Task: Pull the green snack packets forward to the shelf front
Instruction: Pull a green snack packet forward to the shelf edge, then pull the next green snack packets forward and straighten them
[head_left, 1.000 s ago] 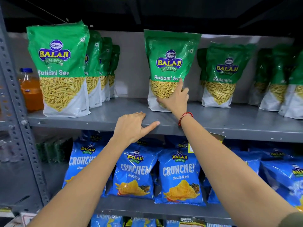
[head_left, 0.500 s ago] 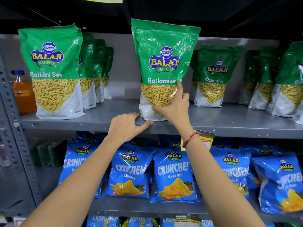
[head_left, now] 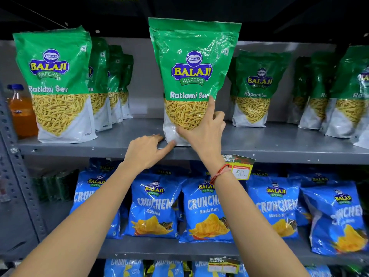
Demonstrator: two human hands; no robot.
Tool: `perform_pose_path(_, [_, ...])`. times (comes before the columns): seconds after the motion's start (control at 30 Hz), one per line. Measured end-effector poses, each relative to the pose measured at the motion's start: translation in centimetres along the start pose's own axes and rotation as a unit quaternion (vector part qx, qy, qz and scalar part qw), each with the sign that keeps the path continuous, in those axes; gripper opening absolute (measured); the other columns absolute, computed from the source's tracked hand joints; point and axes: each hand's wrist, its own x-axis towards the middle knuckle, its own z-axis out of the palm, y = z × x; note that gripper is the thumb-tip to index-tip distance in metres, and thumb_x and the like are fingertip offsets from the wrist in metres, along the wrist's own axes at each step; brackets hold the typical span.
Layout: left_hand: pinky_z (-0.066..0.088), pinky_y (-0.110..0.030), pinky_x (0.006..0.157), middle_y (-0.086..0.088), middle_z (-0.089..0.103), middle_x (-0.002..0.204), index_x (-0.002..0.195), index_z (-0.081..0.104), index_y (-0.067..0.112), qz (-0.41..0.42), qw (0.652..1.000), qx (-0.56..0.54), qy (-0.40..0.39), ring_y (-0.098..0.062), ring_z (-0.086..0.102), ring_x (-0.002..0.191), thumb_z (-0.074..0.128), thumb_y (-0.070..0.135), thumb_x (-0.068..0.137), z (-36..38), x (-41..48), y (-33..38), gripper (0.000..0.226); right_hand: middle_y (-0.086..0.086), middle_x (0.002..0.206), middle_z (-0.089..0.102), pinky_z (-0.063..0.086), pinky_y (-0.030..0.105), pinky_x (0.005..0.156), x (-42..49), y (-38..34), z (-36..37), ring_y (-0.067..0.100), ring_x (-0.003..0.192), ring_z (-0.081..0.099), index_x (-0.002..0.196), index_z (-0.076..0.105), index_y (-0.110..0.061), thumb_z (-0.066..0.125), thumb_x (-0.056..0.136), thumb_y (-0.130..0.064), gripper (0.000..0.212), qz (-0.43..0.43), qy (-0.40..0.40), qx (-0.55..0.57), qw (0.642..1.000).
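Note:
A green Ratlami Sev packet (head_left: 191,66) stands upright at the front edge of the grey metal shelf (head_left: 119,148), in the middle. My right hand (head_left: 203,130) grips its lower right corner, index finger stretched up the front. My left hand (head_left: 145,150) rests on the shelf lip, thumb touching the packet's bottom left corner. A row of green packets (head_left: 54,84) stands at the left front with more behind it. Another green packet (head_left: 253,90) sits further back on the right, and several more (head_left: 343,96) line the far right.
An orange drink bottle (head_left: 20,114) stands at the shelf's left end by the perforated upright (head_left: 12,156). Blue Crunchem packets (head_left: 205,210) fill the shelf below. A price tag (head_left: 239,166) hangs from the shelf lip right of my wrist.
The middle green packet has slid forward from mid-shelf to the front edge, drawn by my right hand. My left thumb now touches its base. The view has moved closer.

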Motion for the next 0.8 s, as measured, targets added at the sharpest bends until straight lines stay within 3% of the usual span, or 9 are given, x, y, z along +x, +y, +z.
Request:
perform_pose_path(0.13, [0.036, -0.034, 0.062, -0.012, 0.071, 0.106, 0.117, 0.063, 0.022, -0.005, 1.000, -0.012, 0.011, -0.038, 0.063, 0.093, 0.033, 0.067, 0.086, -0.1, -0.2, 0.2, 0.062, 0.015, 0.122, 0.037, 0.029, 0.033, 0.089, 0.0, 0.0, -0.2, 0.033, 0.105, 0.040, 0.151, 0.010, -0.018, 0.076, 0.067, -0.044, 0.111, -0.004, -0.005, 0.001, 1.000])
perform_pose_path(0.33, [0.040, -0.035, 0.067, -0.012, 0.071, 0.106, 0.116, 0.064, 0.020, -0.048, 0.997, -0.060, -0.001, -0.037, 0.061, 0.099, 0.039, 0.064, 0.086, -0.6, -0.7, 0.9, 0.059, 0.012, 0.126, 0.035, 0.043, 0.042, 0.086, 0.1, 1.0, -1.1, 0.035, 0.115, 0.039, 0.150, 0.010, -0.021, 0.075, 0.068, -0.053, 0.110, -0.012, -0.034, 0.003, 0.999])
perform_pose_path(0.43, [0.047, -0.038, 0.070, -0.010, 0.072, 0.104, 0.109, 0.068, 0.016, -0.108, 0.986, -0.089, 0.089, -0.036, 0.063, 0.098, 0.051, 0.052, 0.088, -1.4, -2.5, 2.8, 0.045, 0.013, 0.130, 0.037, 0.042, 0.045, 0.093, 1.0, 2.5, -2.5, 0.035, 0.121, 0.041, 0.150, 0.013, -0.019, 0.067, 0.071, -0.064, 0.106, -0.017, -0.042, 0.011, 0.999])
perform_pose_path(0.53, [0.040, -0.032, 0.060, -0.006, 0.074, 0.087, 0.094, 0.071, 0.017, -0.135, 0.969, -0.112, 0.174, -0.035, 0.066, 0.082, 0.054, 0.042, 0.087, -2.5, -4.2, 6.6, 0.032, 0.015, 0.134, 0.037, 0.042, 0.042, 0.095, 2.5, 4.7, -4.3, 0.033, 0.123, 0.041, 0.150, 0.016, -0.014, 0.061, 0.077, -0.064, 0.099, -0.018, -0.035, 0.029, 0.999])
perform_pose_path(0.67, [0.048, -0.035, 0.061, -0.003, 0.074, 0.092, 0.094, 0.070, 0.017, -0.072, 0.972, -0.159, 0.154, -0.030, 0.066, 0.085, 0.051, 0.042, 0.083, -2.5, -3.9, 13.1, 0.033, 0.018, 0.134, 0.040, 0.037, 0.036, 0.095, 5.2, 8.2, -6.4, 0.033, 0.125, 0.039, 0.147, 0.025, -0.009, 0.063, 0.082, -0.053, 0.088, -0.015, -0.002, 0.027, 1.000])
perform_pose_path(0.8, [0.048, -0.036, 0.080, -0.004, 0.068, 0.112, 0.111, 0.065, 0.013, 0.009, 0.974, -0.201, 0.102, -0.023, 0.060, 0.105, 0.060, 0.037, 0.085, -0.8, -1.1, 18.3, 0.036, 0.020, 0.137, 0.039, 0.036, 0.040, 0.100, 8.3, 12.0, -8.1, 0.037, 0.127, 0.040, 0.145, 0.029, -0.008, 0.065, 0.082, -0.049, 0.083, 0.003, 0.010, -0.014, 1.000])
